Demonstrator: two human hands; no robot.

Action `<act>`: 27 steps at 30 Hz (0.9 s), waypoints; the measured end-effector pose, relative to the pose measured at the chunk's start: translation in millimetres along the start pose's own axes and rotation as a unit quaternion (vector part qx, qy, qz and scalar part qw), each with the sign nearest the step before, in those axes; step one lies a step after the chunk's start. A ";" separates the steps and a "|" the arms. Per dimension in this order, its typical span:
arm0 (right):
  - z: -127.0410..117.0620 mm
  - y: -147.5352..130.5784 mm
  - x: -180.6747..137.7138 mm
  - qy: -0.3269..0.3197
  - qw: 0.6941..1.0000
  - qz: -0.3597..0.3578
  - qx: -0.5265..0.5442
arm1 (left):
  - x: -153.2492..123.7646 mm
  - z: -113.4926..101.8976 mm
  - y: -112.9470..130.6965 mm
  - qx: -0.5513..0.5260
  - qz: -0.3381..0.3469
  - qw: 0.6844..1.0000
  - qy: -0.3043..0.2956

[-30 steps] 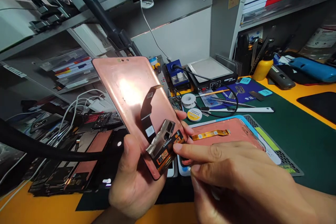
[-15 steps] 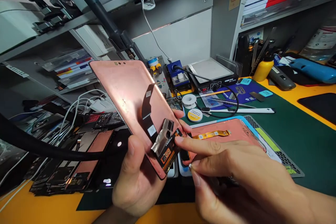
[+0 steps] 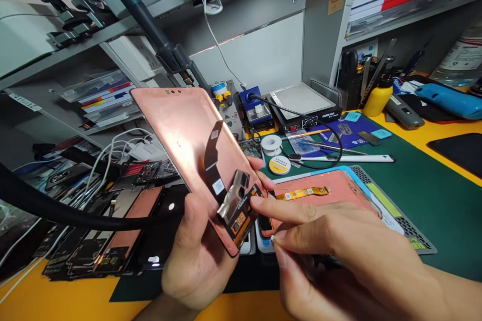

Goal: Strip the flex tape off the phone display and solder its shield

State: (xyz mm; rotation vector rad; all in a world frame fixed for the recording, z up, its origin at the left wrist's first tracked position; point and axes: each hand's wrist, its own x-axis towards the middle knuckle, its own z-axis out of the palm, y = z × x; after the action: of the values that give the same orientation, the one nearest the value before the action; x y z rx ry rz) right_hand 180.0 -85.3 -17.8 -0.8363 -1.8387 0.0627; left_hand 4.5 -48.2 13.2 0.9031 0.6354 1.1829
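Observation:
My left hand (image 3: 201, 266) is closed around the edges of a phone screen panel (image 3: 188, 125), tilted up with its copper-coloured back facing me. A dark flex cable (image 3: 213, 160) curves over that back, and near the lower end sits a black and silver circuit strip (image 3: 241, 210). My right hand (image 3: 339, 241) reaches in from the right, its index fingertip at the strip's edge. Thumb and another finger pinch a small whitish bit (image 3: 273, 239), too small to name. Below lies a second copper-coloured panel (image 3: 331, 183) with an orange flex cable (image 3: 305, 192) across it.
Several stripped phone panels (image 3: 145, 205) are stacked at the left. A black lamp arm (image 3: 75, 213) crosses there. Behind my right hand are a solder spool (image 3: 271, 145), a yellow-labelled tin (image 3: 279, 164), a white pen-like tool (image 3: 350, 159) and a heating plate (image 3: 307, 103).
The panel in my left hand has shifted very slightly to the right and tipped a little, altering the glare on its back. My right hand stays almost in place.

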 end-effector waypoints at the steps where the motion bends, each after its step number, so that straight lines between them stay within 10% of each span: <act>1: 0.0 0.3 -0.2 -0.005 1.000 0.000 0.002 | -0.4 -0.1 -0.2 -0.001 -0.003 1.000 0.001; 27: -3.0 3.3 3.3 0.017 0.999 0.025 0.011 | 3.3 -6.5 -1.4 0.010 0.019 1.000 -0.014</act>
State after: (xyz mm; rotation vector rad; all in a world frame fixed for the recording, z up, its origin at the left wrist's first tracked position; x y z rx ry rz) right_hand 183.5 -81.9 -15.2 -0.8632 -1.7823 0.0991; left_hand 0.9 -43.5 8.8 0.9513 0.6103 1.1981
